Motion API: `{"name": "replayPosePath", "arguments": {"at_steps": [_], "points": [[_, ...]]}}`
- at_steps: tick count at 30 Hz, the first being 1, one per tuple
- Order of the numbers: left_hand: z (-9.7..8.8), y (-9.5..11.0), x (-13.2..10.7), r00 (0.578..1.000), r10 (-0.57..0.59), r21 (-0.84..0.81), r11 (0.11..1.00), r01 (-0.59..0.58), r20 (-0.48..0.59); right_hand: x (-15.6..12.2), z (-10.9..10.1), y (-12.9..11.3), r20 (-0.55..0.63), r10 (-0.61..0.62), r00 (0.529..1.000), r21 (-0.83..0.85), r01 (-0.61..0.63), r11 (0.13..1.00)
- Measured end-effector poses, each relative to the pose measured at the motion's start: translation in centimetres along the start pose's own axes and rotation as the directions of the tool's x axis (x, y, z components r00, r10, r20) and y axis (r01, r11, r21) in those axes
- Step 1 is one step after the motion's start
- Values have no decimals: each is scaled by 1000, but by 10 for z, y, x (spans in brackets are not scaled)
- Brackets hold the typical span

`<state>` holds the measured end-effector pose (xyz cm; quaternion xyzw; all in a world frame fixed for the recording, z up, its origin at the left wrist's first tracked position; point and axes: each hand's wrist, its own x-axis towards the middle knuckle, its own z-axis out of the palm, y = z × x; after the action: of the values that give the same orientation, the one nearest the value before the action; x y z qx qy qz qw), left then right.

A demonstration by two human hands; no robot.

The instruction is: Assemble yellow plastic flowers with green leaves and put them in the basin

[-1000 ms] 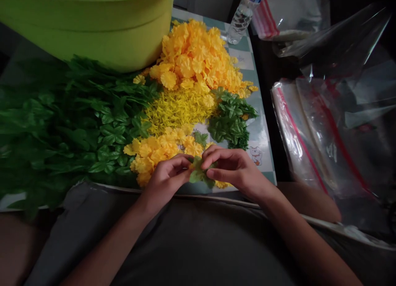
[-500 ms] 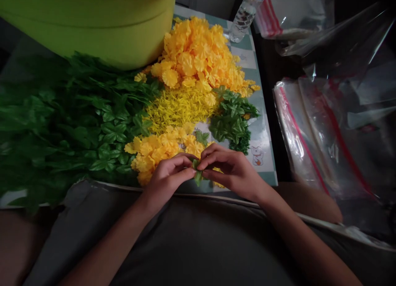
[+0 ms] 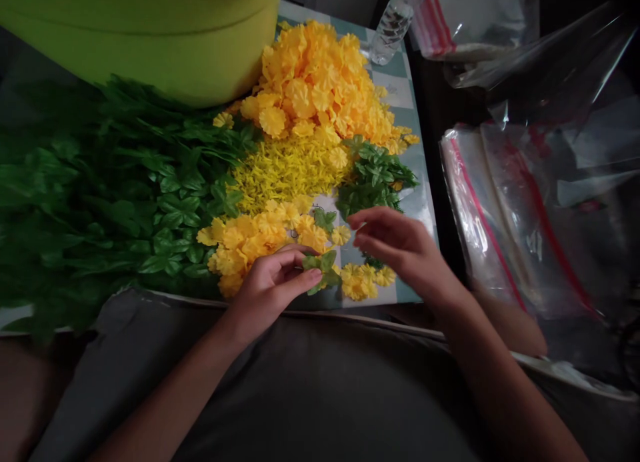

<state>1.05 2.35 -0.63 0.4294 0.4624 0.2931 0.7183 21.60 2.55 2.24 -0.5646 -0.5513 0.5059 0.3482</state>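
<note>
My left hand pinches a small green plastic leaf piece at the near edge of the table. My right hand hovers to its right with the fingers loosely curled and apart, next to a small heap of green leaves; nothing shows in it. Small yellow flowers lie just below it. A pile of yellow-orange fabric petals lies beside my left hand. Thin yellow stamens form a heap behind.
A big mound of orange flowers and a lime-green tub stand at the back. Dark green foliage fills the left. A water bottle stands at the far corner. Clear plastic bags lie to the right.
My right hand has let go of the leaf piece and moved up and right toward the small green heap. My left hand keeps the leaf piece.
</note>
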Motion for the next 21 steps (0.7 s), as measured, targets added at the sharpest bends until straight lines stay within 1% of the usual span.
{"name": "replayPosePath", "arguments": {"at_steps": [1, 2, 3, 4, 5, 7, 9, 12, 14, 18, 21], "points": [[0, 0, 0, 1000, -5, -3, 1000, 5, -10, 2, -9, 1, -108, -3, 994, -112, -9, 994], [-1, -1, 0, 1000, -7, -9, 1000, 7, -16, 4, -17, 3, -185, -11, 983, -246, -36, 969], [-1, -1, 0, 1000, -8, -18, 1000, 7, -22, 6, -23, 5, -212, -8, 977, -389, -77, 918], [-2, -1, 1, 1000, -11, -26, 1000, 10, -25, 7, -28, 7, -194, 13, 981, -514, -113, 851], [-2, -1, 1, 999, -15, -33, 999, 14, -29, 8, -30, 10, -151, 52, 987, -611, -135, 780], [-2, 0, 1, 999, -16, -38, 999, 15, -35, 9, -29, 15, -59, 145, 988, -742, -140, 656], [-2, 0, 1, 999, -19, -41, 999, 18, -36, 8, -22, 20, -14, 188, 982, -820, -119, 560], [-1, 0, 1, 999, -26, -54, 998, 24, -37, 7, -11, 26, -13, 175, 985, -909, -84, 408], [-1, 0, 1, 999, -36, -66, 997, 33, -39, 6, -6, 28, -23, 164, 986, -944, -75, 322], [-1, 1, 1, 998, -50, -77, 996, 47, -32, 5, 0, 27, -14, 146, 989, -977, -44, 207], [-1, 1, 0, 998, -46, -61, 997, 44, -34, 4, 5, 24, 1, 139, 990, -988, -21, 156]]}}
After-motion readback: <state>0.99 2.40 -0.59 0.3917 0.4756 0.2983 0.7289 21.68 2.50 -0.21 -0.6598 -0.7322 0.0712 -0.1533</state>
